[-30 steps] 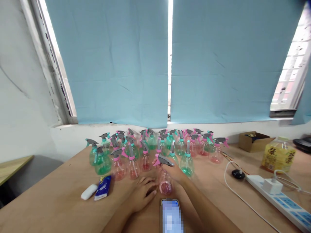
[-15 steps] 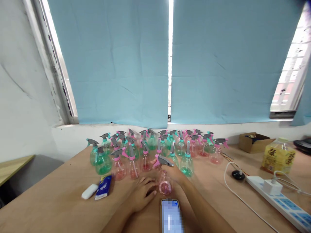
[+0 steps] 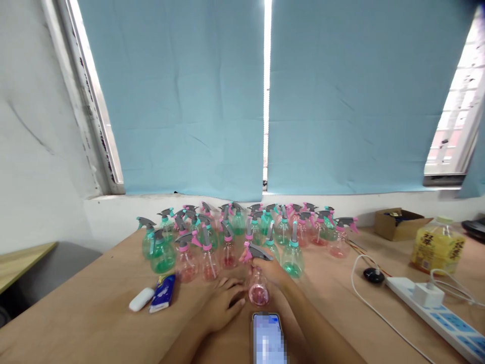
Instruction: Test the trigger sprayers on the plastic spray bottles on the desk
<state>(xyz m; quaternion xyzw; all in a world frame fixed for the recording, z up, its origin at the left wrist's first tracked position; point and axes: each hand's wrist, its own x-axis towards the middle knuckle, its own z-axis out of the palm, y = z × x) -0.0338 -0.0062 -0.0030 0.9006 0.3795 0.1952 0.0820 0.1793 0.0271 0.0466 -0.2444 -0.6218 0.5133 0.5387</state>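
Observation:
My right hand point(image 3: 267, 267) is wrapped round the upper part of a clear pink spray bottle point(image 3: 258, 294), which has a grey and pink trigger head. The bottle leans, its round base facing me. Palm down on the table, my left hand point(image 3: 226, 303) rests just left of that bottle with its fingers apart. Below the bottle lies a phone point(image 3: 267, 338) with its screen blurred out. Beyond both hands stand several rows of pink and green spray bottles, among them a green one point(image 3: 293, 263) to the right and a pink one point(image 3: 209, 264) to the left.
A blue packet point(image 3: 162, 293) and a white oval case point(image 3: 141, 299) lie at the left. To the right are a white power strip point(image 3: 435, 313), a black puck-shaped thing point(image 3: 373, 275), a cardboard box point(image 3: 397, 227) and a large yellow-labelled jug point(image 3: 435, 247). Cables run across the table.
The whole view has shifted very slightly. My right hand still grips the pink spray bottle and my left hand stays flat on the table.

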